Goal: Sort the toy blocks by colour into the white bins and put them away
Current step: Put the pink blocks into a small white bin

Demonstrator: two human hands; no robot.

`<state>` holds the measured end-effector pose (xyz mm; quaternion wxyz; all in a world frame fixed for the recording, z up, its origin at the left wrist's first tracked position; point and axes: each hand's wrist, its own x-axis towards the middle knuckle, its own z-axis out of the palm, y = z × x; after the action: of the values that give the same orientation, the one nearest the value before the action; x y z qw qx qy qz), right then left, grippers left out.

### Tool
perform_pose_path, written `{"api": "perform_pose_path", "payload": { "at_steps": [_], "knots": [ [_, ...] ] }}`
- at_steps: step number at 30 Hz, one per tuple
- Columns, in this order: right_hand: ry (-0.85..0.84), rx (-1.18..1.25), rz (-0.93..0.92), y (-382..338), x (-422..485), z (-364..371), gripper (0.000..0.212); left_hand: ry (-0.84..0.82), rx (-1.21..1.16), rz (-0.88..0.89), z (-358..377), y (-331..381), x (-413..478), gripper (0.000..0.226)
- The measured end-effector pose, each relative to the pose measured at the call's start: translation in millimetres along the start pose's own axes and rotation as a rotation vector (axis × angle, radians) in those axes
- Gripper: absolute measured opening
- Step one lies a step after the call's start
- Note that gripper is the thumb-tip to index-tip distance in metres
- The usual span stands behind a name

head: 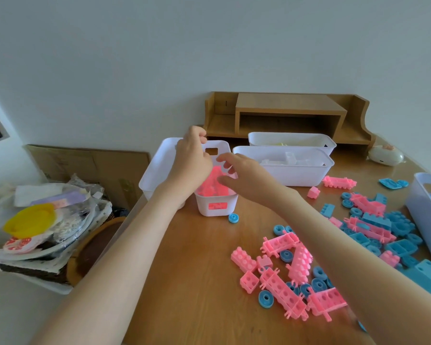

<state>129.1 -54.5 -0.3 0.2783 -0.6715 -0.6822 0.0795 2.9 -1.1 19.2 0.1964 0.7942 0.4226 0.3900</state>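
Head view. Narrow white bin [215, 195], near the table's [204, 270] left edge, holds pink blocks [213, 185]. Left hand [193, 158] pinches its far rim; right hand [244, 178] hovers over it, fingers loosely spread, holding nothing visible. Two long bins [289, 170] behind: pale pieces. Right-edge bin [423, 207]: blue. Loose pink and blue blocks [334, 257] crowd the right; centre-left tabletop bare.

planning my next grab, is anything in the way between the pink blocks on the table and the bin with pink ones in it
Nothing visible blocks that path. The table between the pink blocks and the pink bin is bare except one blue wheel beside the bin. Both hands, left hand and right hand, are over its open top.
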Motion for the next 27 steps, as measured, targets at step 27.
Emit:
{"api": "perform_pose_path", "payload": {
  "at_steps": [27],
  "knots": [
    [-0.603, -0.265, -0.022, 46, -141, -52, 0.073, -0.789, 0.165, 0.486, 4, -10, -118, 0.057]
  ]
}}
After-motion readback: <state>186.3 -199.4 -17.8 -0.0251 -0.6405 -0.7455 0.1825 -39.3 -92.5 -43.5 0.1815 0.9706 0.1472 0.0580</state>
